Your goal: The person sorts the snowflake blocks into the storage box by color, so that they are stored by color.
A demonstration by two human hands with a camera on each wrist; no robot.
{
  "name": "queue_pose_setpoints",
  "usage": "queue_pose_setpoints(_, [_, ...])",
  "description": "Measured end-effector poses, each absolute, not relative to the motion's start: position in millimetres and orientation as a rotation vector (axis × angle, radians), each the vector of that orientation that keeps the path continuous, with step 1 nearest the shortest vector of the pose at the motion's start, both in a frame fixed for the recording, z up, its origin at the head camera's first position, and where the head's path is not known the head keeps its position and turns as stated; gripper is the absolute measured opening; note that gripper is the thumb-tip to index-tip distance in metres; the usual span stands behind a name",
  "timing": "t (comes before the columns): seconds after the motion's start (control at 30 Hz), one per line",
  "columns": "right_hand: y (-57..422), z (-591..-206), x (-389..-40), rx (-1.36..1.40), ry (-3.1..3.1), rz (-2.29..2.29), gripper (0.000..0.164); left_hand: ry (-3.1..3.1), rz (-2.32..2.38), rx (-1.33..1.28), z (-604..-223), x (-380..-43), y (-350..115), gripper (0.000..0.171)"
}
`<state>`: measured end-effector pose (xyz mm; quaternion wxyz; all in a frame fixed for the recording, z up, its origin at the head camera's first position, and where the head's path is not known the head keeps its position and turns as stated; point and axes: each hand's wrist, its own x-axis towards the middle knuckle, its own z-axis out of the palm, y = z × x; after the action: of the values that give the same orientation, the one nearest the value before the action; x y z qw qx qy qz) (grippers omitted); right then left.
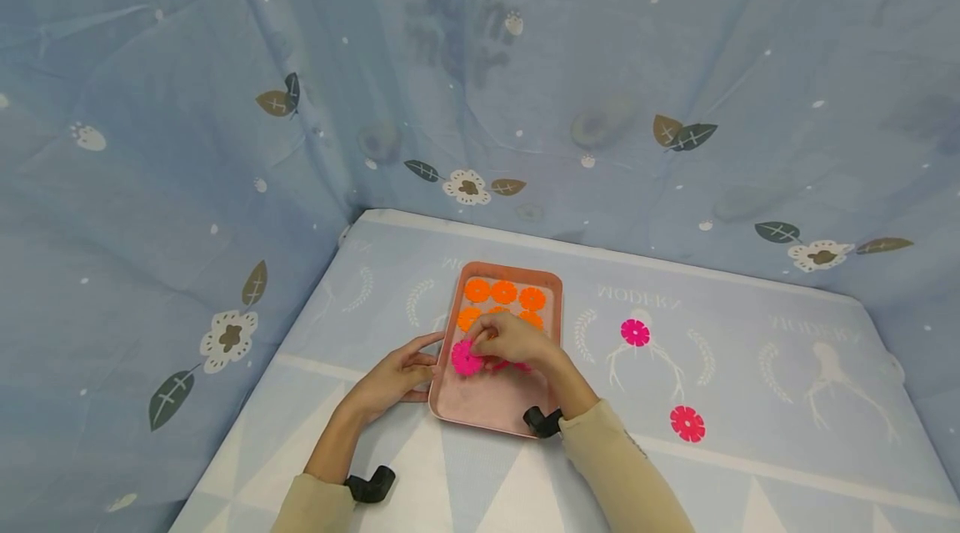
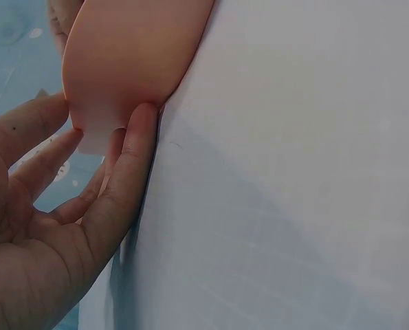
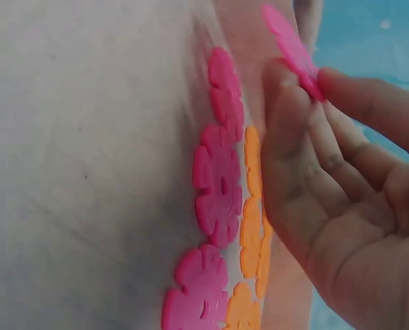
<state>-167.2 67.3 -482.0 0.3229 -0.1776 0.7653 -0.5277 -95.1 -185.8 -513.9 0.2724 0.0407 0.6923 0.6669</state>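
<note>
A pink plastic flower-shaped disc [image 1: 466, 358] is pinched between the thumb and fingertip of my right hand [image 1: 517, 341], above the pink tray [image 1: 480, 409]. In the right wrist view the held disc [image 3: 293, 51] tilts on edge. Beneath that hand lie pink discs [image 3: 218, 182] in a line, beside orange discs [image 3: 251, 179]. Orange flower discs [image 1: 504, 292] form rows in the far part of the tray, partly hidden by the hand. My left hand [image 1: 393, 383] rests its extended fingers against the tray's left outer wall [image 2: 135, 55].
To the tray's right, a magenta flower disc [image 1: 635, 333] and a reddish-pink one [image 1: 687, 424] lie on the patterned tablecloth [image 1: 750, 399]. Blue patterned curtains [image 1: 600, 57] stand behind and to the left of the table. A black wrist mount [image 1: 371, 485] sits on each arm.
</note>
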Motion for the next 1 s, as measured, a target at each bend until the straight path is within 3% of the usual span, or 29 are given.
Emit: queue_pose_setpoints(1.0, [48,-473,-159,-0.761,2.207,-0.926,0.008,1.889,1.791,0.104,-514,-94,-185,0.057])
